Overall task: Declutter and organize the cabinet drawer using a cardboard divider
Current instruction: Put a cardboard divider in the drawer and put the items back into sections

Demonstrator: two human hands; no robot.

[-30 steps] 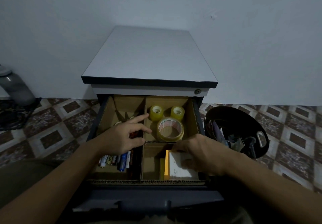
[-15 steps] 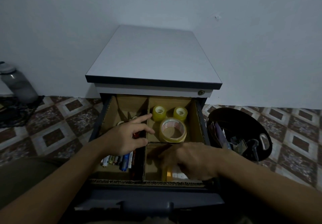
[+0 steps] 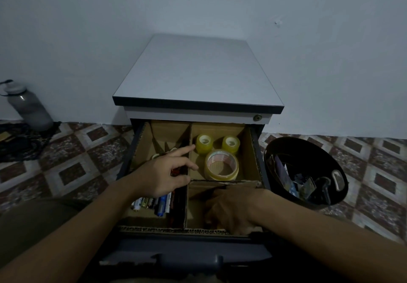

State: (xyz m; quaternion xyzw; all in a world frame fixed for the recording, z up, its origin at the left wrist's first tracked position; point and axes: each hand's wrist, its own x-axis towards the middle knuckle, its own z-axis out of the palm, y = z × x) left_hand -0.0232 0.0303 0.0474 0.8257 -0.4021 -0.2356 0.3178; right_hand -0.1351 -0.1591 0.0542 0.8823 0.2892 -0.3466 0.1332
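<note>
The cabinet drawer (image 3: 255,150) is pulled open and lined with a cardboard divider (image 3: 188,132) that makes four compartments. Two small yellow tape rolls (image 3: 204,143) and a large tape roll (image 3: 222,164) lie in the back right one. Batteries and pens (image 3: 152,203) lie in the front left one. My left hand (image 3: 163,173) rests over the divider's centre wall, index finger straight and pointing at the small rolls. My right hand (image 3: 233,210) is palm down deep in the front right compartment. It covers whatever lies there, and its fingertips are lost in shadow.
A black bin (image 3: 273,150) with scraps and small items stands on the tiled floor right of the cabinet. A grey bottle (image 3: 28,108) stands by the wall at far left beside a dark mat (image 3: 17,143). The cabinet top (image 3: 198,73) is bare.
My right hand has gone from holding a yellow-and-white notepad upright to lying low over it in the front right compartment, hiding it. My left hand has stayed on the centre wall.
</note>
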